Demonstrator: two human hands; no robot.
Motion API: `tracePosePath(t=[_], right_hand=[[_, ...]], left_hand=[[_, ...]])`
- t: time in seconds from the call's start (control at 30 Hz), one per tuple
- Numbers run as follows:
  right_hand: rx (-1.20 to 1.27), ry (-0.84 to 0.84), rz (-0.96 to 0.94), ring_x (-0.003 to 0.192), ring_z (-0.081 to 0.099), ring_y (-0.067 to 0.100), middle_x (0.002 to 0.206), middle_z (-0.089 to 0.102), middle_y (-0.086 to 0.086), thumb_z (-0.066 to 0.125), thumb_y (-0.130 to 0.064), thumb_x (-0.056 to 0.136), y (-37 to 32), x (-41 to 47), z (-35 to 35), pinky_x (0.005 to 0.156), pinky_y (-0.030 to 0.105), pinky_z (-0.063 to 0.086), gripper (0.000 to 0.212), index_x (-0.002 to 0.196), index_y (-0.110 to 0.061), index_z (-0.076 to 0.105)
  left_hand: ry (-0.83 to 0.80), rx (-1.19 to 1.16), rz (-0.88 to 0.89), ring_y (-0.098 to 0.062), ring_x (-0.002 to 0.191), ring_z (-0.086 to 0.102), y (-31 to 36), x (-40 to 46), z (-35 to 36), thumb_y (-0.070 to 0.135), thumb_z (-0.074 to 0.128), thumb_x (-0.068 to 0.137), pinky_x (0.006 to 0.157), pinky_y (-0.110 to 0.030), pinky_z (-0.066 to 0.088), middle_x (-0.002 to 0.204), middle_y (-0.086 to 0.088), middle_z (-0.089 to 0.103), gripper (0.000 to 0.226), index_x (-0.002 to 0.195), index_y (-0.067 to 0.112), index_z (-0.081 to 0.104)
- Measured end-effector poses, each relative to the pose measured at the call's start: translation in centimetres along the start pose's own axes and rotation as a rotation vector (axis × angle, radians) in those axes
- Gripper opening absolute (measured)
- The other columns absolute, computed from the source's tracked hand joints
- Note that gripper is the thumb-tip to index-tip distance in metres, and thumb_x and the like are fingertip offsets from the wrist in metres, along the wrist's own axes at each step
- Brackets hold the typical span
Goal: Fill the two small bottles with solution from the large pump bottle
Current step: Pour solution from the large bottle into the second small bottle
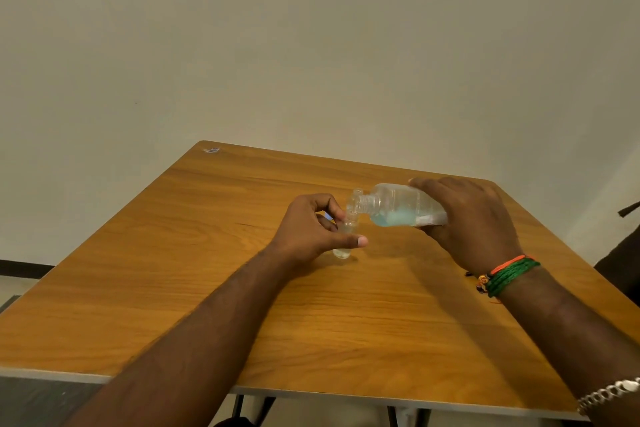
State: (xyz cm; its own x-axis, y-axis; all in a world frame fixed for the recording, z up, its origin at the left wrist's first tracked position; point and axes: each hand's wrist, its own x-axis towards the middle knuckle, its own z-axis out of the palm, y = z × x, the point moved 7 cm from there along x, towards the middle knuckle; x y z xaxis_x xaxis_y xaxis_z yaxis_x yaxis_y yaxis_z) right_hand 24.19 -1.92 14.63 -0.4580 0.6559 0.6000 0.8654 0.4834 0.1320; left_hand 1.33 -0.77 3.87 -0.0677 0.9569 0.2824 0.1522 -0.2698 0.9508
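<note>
Large bottle (pixel 398 204) is tipped nearly on its side above the wooden table (pixel 207 288), pump off, its open threaded neck pointing left and down at the mouth of a small clear bottle (pixel 346 229). Right hand (pixel 474 218) wraps the big bottle's base end, fingers curled over the top and thumb under it, and pale blue solution (pixel 394 218) pools along the lower side. Left hand (pixel 311 229) steadies the small bottle upright on the table, fingers curled round it, thumb stretched out in front. Green and orange cords (pixel 509 274) circle the right wrist, and a silver chain (pixel 609 393) sits further up the forearm.
</note>
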Motion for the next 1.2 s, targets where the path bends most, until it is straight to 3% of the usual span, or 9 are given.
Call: tracePosePath(t=[0.23, 0.4, 0.57, 1.2], right_hand=[[-0.001, 0.014, -0.011, 0.107, 0.065, 0.029, 0.114, 0.072, 0.001, 0.090, -0.030, 0.069, -0.12, 0.07, -0.06, 0.089, 0.047, 0.046, 0.064, 0.127, -0.024, 0.064], [-0.008, 0.009, -0.006, 0.108, 0.065, 0.030, 0.115, 0.072, 0.002, 0.090, -0.031, 0.070, -0.17, 0.03, -0.06, 0.090, 0.048, 0.046, 0.064, 0.128, -0.024, 0.063], [0.000, 0.014, -0.005, 0.108, 0.065, 0.030, 0.115, 0.072, 0.002, 0.090, -0.031, 0.069, -0.13, 0.01, -0.06, 0.091, 0.047, 0.045, 0.064, 0.128, -0.023, 0.064], [0.040, -0.021, 0.022, 0.107, 0.064, 0.028, 0.115, 0.071, 0.000, 0.088, -0.034, 0.072, -0.03, -0.21, 0.47, 0.088, 0.046, 0.049, 0.064, 0.130, -0.025, 0.061]], left_hand=[[0.012, 0.016, 0.006, -0.020, 0.070, 0.071, -0.04, 0.05, -0.07, 0.024, 0.107, 0.056, 0.066, -0.033, 0.065, 0.088, -0.010, 0.078, 0.048, 0.083, 0.008, 0.070], [0.012, 0.025, 0.011, -0.019, 0.070, 0.071, 0.13, 0.01, -0.06, 0.025, 0.107, 0.056, 0.065, -0.032, 0.065, 0.089, -0.011, 0.078, 0.045, 0.081, 0.014, 0.071], [0.018, 0.026, 0.009, -0.022, 0.070, 0.070, 0.16, -0.01, -0.09, 0.023, 0.107, 0.056, 0.068, -0.042, 0.065, 0.093, -0.016, 0.078, 0.046, 0.082, 0.011, 0.070], [0.013, 0.020, 0.007, -0.015, 0.064, 0.069, -0.01, 0.16, -0.12, 0.025, 0.107, 0.055, 0.063, -0.030, 0.064, 0.085, -0.012, 0.078, 0.045, 0.078, 0.018, 0.069]])
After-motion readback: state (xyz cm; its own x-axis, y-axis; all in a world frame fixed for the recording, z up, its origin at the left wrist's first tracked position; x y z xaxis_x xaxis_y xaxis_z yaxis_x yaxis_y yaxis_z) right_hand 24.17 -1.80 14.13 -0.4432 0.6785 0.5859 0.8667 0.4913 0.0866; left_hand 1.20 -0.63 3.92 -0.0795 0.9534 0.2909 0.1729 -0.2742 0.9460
